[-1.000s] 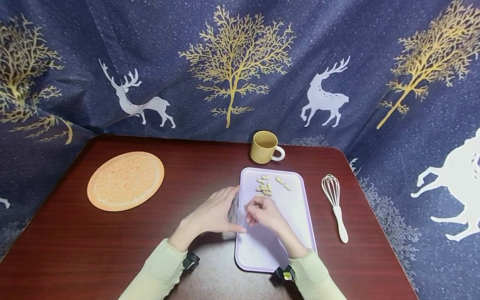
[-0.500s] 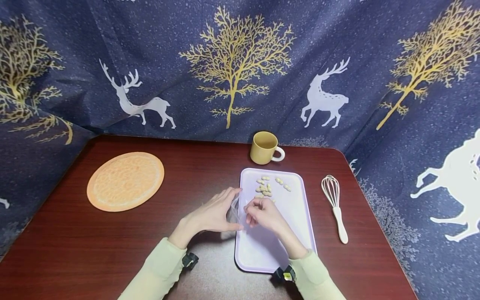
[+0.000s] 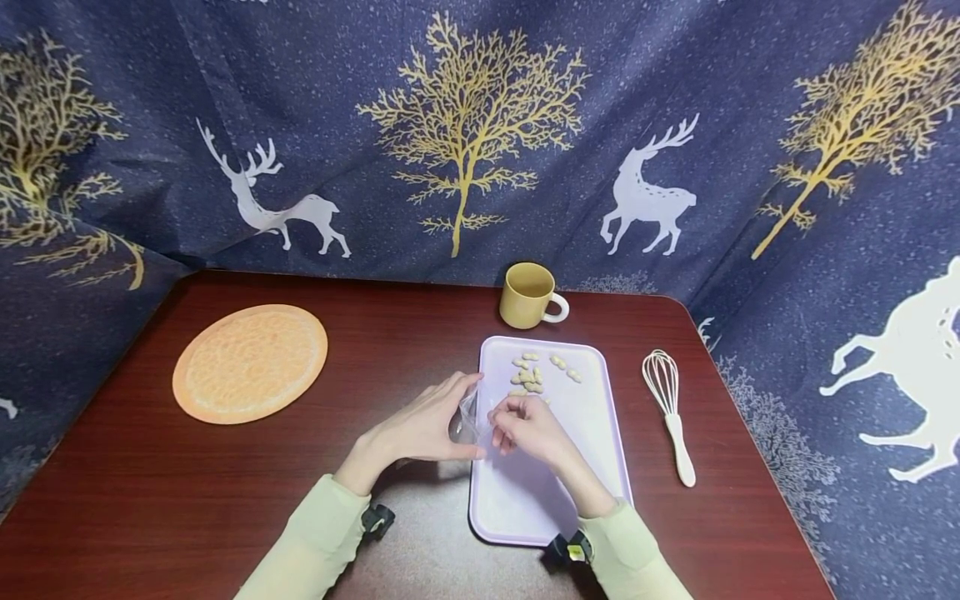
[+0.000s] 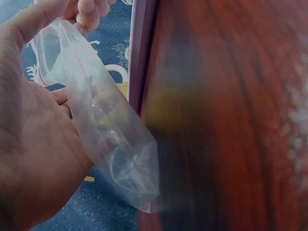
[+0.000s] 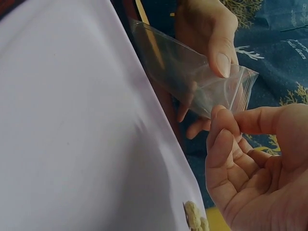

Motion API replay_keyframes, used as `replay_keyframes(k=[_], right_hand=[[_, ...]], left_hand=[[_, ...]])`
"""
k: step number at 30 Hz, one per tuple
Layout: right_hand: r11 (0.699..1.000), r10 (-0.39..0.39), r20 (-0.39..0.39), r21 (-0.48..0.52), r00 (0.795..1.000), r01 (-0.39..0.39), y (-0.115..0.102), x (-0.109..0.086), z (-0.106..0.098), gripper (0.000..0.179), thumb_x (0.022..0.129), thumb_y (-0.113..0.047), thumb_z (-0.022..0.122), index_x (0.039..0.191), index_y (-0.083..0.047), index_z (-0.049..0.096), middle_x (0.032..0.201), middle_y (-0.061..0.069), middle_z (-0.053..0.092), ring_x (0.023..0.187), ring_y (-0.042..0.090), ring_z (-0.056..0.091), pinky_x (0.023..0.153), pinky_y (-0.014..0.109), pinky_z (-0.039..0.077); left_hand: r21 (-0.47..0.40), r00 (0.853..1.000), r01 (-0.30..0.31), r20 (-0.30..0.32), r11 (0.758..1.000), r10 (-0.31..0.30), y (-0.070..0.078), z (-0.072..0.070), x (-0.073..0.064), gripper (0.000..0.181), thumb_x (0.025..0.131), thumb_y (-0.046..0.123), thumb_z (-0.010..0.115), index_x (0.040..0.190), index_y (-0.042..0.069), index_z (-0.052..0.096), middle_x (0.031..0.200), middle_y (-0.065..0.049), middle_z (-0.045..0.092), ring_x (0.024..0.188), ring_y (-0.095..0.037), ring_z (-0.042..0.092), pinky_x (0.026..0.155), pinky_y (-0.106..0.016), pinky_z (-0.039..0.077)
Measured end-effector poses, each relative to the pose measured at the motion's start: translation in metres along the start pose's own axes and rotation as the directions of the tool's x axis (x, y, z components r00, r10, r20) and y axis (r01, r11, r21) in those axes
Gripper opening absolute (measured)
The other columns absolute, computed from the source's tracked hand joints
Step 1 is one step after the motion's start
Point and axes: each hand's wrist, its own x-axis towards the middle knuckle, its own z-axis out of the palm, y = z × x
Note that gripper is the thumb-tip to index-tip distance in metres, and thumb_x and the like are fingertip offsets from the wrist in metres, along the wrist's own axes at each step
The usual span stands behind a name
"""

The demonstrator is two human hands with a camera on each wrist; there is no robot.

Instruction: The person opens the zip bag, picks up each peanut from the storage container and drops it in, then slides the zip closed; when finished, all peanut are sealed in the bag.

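A clear zip bag (image 4: 115, 139) hangs between my two hands at the left edge of a pale purple tray (image 3: 517, 508). My left hand (image 3: 423, 425) holds the bag near its mouth, thumb on one side and fingers on the other. With thumb and index finger, my right hand (image 3: 531, 427) pinches the bag's zip edge above the tray. The right wrist view shows this pinch at a corner of the zip strip. Nothing is visible inside the clear plastic. Several unshelled peanuts (image 3: 528, 375) lie on the tray's far half, just beyond my right hand.
Behind the tray stands a yellow mug (image 3: 527, 296) with a white handle. A white whisk (image 3: 673, 417) lies to the right of the tray. On the left is a round orange mat (image 3: 251, 364). A blue patterned cloth (image 3: 540, 208) hangs behind the dark red table (image 3: 187, 500).
My left hand has shifted slightly, its thumb moving a little left and back from over the tray edge. My right hand keeps its pinch in nearly the same place.
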Motion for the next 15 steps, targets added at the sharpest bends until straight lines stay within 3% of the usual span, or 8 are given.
replay_keyframes(k=[3, 8, 10, 15], right_hand=[[1.0, -0.003, 0.002, -0.001, 1.0, 0.003, 0.0, 0.0, 0.0, 0.017, 0.091, 0.004, 0.051, 0.09, 0.019, 0.059, 0.067, 0.028, 0.063, 0.051, 0.014, 0.057, 0.053, 0.025, 0.048], [1.0, -0.011, 0.003, 0.002, 1.0, 0.011, 0.002, 0.001, -0.001, 0.016, 0.09, 0.004, 0.051, 0.088, 0.016, 0.06, 0.065, 0.025, 0.063, 0.051, 0.016, 0.058, 0.052, 0.028, 0.049], [1.0, -0.006, 0.005, -0.001, 1.0, 0.006, 0.008, 0.004, -0.002, 0.016, 0.09, 0.004, 0.051, 0.089, 0.016, 0.06, 0.065, 0.024, 0.063, 0.051, 0.018, 0.059, 0.053, 0.029, 0.05], [1.0, 0.015, 0.0, -0.017, 1.0, -0.015, 0.032, 0.014, -0.004, 0.019, 0.093, 0.001, 0.051, 0.092, 0.017, 0.061, 0.065, 0.023, 0.064, 0.052, 0.018, 0.059, 0.053, 0.028, 0.05]], left_hand=[[-0.011, 1.0, 0.005, -0.002, 1.0, -0.005, -0.001, 0.0, 0.0, 0.103, 0.076, 0.055, 0.079, 0.154, 0.01, 0.03, 0.154, -0.018, 0.035, 0.143, -0.034, 0.032, 0.112, -0.055, 0.026], [-0.031, 0.999, -0.029, -0.034, 0.999, 0.028, -0.004, 0.0, 0.001, 0.099, 0.074, 0.05, 0.082, 0.151, 0.01, 0.035, 0.142, -0.009, 0.046, 0.128, -0.025, 0.048, 0.106, -0.051, 0.036], [-0.03, 0.998, -0.051, -0.049, 0.998, 0.049, -0.004, 0.0, 0.001, 0.096, 0.074, 0.048, 0.084, 0.149, 0.009, 0.037, 0.135, -0.005, 0.049, 0.119, -0.021, 0.051, 0.101, -0.048, 0.04], [-0.021, 0.992, -0.1, -0.08, 0.995, 0.098, -0.002, -0.003, 0.001, 0.09, 0.074, 0.037, 0.086, 0.146, 0.006, 0.041, 0.127, -0.005, 0.052, 0.115, -0.019, 0.052, 0.098, -0.048, 0.041]])
